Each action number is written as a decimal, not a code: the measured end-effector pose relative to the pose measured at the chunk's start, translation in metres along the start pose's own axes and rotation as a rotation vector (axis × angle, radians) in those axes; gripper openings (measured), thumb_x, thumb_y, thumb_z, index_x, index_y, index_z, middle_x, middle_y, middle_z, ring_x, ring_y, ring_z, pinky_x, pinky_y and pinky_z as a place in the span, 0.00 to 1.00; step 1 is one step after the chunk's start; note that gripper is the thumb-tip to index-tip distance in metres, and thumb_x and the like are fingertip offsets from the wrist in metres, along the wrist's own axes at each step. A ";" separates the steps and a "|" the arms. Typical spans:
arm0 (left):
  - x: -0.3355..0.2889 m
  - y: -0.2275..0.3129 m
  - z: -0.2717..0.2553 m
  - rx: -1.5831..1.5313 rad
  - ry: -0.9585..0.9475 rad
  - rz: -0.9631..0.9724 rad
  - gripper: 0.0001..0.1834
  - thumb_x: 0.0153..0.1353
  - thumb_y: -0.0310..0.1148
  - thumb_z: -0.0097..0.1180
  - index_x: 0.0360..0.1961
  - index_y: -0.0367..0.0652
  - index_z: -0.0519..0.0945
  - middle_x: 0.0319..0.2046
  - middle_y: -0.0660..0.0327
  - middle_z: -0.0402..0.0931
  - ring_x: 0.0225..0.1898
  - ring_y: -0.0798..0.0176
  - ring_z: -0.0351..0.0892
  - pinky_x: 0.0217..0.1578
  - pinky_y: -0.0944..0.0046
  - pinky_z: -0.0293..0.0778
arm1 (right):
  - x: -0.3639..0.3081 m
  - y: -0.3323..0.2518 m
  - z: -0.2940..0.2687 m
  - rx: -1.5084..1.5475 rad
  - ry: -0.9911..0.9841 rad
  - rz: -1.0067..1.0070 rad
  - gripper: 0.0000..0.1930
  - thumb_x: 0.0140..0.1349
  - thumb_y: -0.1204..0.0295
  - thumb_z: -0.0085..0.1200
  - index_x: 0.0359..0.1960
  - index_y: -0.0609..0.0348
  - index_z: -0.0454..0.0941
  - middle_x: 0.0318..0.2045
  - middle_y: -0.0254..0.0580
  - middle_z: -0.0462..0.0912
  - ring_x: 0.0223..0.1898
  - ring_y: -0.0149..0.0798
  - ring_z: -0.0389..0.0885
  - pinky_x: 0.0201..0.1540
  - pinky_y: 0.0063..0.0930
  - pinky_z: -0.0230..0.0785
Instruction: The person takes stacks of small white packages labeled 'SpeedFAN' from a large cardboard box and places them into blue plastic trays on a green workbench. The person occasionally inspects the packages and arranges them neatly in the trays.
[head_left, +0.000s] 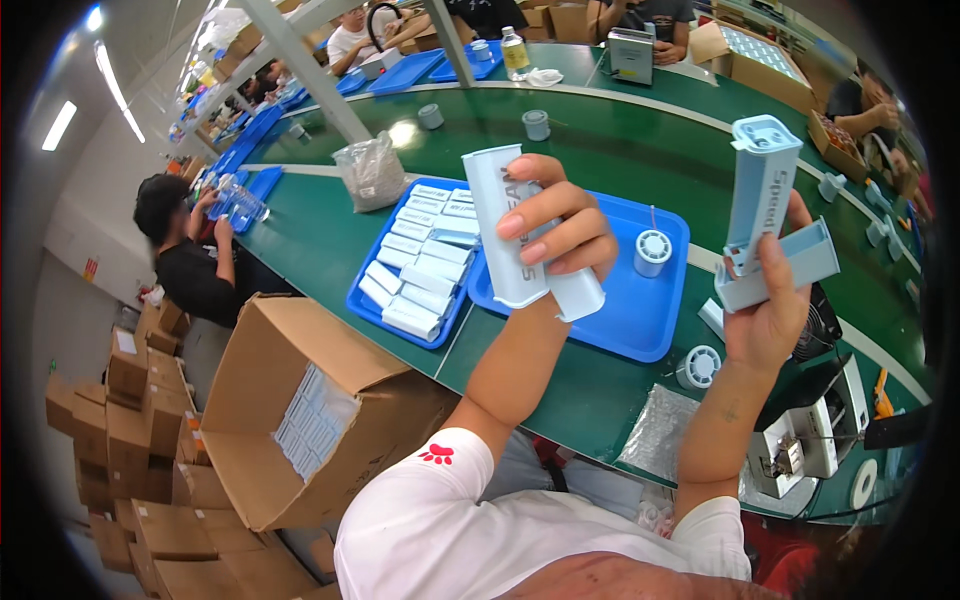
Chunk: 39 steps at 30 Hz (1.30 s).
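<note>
Hands raised over my green desk (330, 240): left grip (555, 235) wraps a white box (505, 235), right grip (765, 310) clasps a pale blue device (760, 190) and its tray (790, 265), above blue trays (640, 320).

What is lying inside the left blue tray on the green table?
The left blue tray holds rows of flat pale blue pieces. The left hand, holding a pale blue housing, hides its right edge.
</note>
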<state>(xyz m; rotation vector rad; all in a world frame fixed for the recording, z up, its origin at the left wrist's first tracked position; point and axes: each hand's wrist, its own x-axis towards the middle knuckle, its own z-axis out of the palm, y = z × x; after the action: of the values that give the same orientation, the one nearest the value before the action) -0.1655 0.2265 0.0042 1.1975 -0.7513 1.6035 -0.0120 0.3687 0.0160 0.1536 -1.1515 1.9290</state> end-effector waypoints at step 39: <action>0.007 -0.028 -0.003 2.556 0.398 0.207 0.36 0.46 0.24 0.69 0.61 0.46 0.78 0.54 0.56 0.82 0.51 0.47 0.83 0.50 0.53 0.77 | -0.006 -0.027 0.011 -0.486 -0.616 0.091 0.35 0.43 0.82 0.77 0.58 0.66 0.80 0.60 0.53 0.76 0.39 0.34 0.85 0.43 0.26 0.79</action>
<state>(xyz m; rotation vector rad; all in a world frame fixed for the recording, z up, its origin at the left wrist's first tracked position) -0.1408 0.2411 0.0076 1.9103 2.3420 2.3644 0.0081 0.3616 0.0372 0.4556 -2.0284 1.6573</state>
